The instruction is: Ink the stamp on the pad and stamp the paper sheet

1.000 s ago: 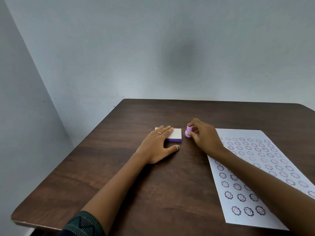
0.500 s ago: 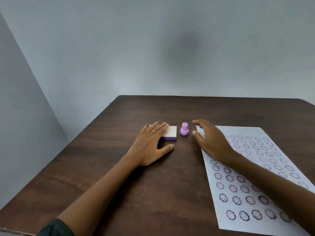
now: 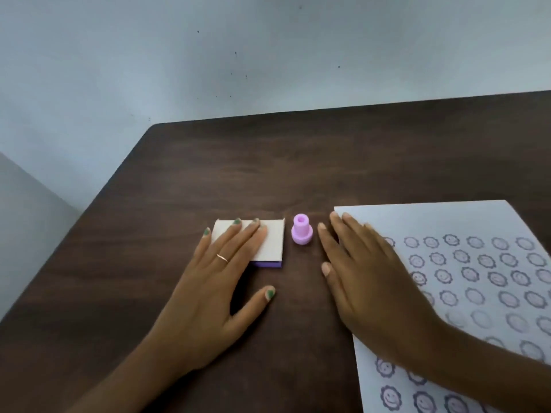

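A dark wooden table (image 3: 298, 162) stood against a pale wall (image 3: 268, 55), seen from the person's own head. On its right side lay the paper sheet (image 3: 432, 222), already carrying row on row of purple smiling-flower prints, some of them crisp and others faint. The right hand (image 3: 369, 281) lay flat and spread over the sheet's left edge, fingers extended, gripping nothing. The left hand (image 3: 208, 293) lay flat as well, its fingers resting on top of the ink pad (image 3: 268, 242), a small purple box whose pale lid appeared closed; it pressed on the box rather than clasped it. A thin ring (image 3: 222, 257) sat on one finger. Between the two hands, the small lilac stamp (image 3: 302, 233) stood upright on the bare wood, just beside the pad and near the right fingertips, touched by neither hand.

By the look of the sheet, most of the stamping was done. With the stamp set down and the pad seemingly covered, the work appeared finished or paused. Any further print would call for opening the pad, inking the stamp and pressing it on the blank strip at the top of the sheet.
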`<state>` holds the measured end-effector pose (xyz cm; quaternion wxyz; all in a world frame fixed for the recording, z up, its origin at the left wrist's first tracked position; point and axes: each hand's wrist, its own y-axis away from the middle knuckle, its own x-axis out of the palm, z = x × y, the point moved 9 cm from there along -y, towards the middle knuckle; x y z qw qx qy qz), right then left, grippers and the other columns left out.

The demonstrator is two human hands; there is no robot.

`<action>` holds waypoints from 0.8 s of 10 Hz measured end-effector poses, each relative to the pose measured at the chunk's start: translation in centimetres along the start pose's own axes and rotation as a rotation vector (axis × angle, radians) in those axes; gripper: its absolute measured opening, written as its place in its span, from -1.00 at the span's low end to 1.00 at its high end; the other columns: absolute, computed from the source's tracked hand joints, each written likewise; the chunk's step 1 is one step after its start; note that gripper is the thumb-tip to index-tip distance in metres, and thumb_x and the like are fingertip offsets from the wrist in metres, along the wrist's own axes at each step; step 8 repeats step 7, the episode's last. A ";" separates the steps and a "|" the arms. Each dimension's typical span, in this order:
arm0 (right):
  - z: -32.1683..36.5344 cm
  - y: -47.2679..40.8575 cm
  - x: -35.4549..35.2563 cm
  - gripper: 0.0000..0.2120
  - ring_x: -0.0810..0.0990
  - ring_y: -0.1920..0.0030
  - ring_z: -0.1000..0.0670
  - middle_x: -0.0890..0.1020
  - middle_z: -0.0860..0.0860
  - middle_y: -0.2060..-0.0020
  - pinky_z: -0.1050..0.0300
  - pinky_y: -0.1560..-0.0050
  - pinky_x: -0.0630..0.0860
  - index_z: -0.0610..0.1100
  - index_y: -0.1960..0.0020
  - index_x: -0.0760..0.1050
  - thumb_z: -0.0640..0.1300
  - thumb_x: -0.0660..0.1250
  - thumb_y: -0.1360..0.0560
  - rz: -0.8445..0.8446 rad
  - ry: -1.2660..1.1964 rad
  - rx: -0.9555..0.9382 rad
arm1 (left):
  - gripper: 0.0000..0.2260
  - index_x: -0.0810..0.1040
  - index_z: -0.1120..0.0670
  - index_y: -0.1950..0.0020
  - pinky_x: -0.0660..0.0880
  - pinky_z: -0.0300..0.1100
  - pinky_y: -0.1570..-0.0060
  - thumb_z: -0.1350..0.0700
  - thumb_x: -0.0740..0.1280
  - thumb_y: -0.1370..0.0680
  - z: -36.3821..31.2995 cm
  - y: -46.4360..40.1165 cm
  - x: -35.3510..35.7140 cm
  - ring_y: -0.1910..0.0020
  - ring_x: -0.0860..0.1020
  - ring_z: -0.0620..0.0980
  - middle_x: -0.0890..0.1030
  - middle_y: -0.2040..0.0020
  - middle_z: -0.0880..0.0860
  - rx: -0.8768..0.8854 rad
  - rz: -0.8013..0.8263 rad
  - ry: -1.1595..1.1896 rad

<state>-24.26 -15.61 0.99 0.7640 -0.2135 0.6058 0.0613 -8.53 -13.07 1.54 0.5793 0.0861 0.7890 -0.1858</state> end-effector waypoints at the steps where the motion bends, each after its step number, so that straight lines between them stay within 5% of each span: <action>1: 0.2 0.1 0.4 -0.52 0.30 -0.41 -0.14 0.37 -0.17 -0.39 -0.13 -0.39 0.17 -0.21 -0.38 0.28 -0.06 -0.03 -0.52 0.058 0.009 0.011 | -0.39 0.07 -0.04 -0.54 -0.17 -0.08 -0.51 -0.21 0.11 -0.54 -0.2 0.0 0.1 -0.54 0.00 -0.14 0.13 -0.55 -0.12 -0.031 0.026 0.010; 5: 0.6 0.1 -1.0 -0.51 0.05 -0.50 -0.12 0.15 -0.17 -0.48 0.00 -0.49 -0.08 -0.20 -0.46 0.05 -0.08 -0.01 -0.57 0.322 -0.159 0.136 | -0.41 0.12 0.08 -0.53 -0.11 0.02 -0.51 -0.13 0.12 -0.55 -0.3 0.6 -2.1 -0.53 0.11 0.04 0.11 -0.54 0.00 -0.232 0.175 -0.061; 8: 0.4 -0.2 -3.7 -0.48 0.10 -0.49 -0.15 0.17 -0.19 -0.48 -0.05 -0.45 -0.01 -0.21 -0.45 0.07 -0.08 0.08 -0.54 0.201 -0.136 0.207 | -0.40 0.03 0.06 -0.55 -0.12 0.02 -0.51 -0.14 0.07 -0.57 -2.3 0.6 -4.1 -0.55 -0.04 0.01 0.05 -0.57 0.00 -0.215 0.125 -0.053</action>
